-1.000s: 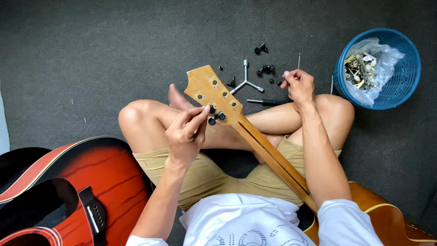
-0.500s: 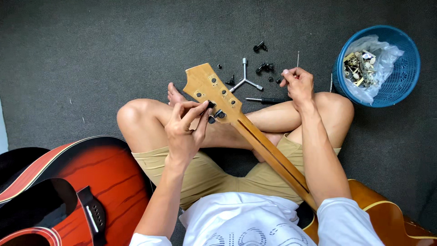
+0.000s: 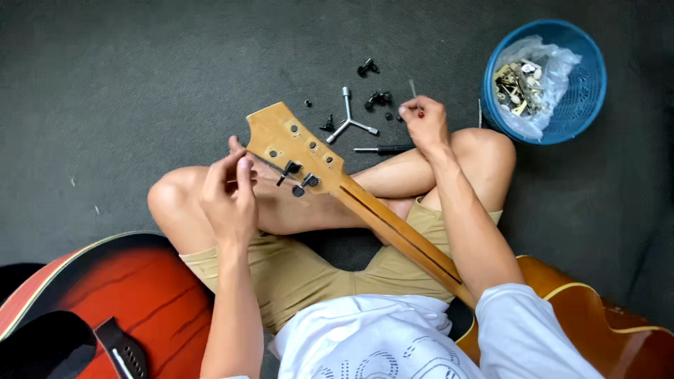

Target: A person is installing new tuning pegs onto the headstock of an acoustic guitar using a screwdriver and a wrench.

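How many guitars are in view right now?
2: one lies across the lap, its headstock by the left hand; a red guitar lies on the floor, lower left.

Soft even daylight, sharp focus, faint shadows

The left hand point(image 3: 228, 196) was raised just beside the guitar headstock point(image 3: 291, 144) resting across the crossed legs, while the right hand point(image 3: 423, 123) pinched a small part above the dark floor point(image 3: 140, 70), near the three-armed wrench point(image 3: 349, 121) and blue basket point(image 3: 593, 77).
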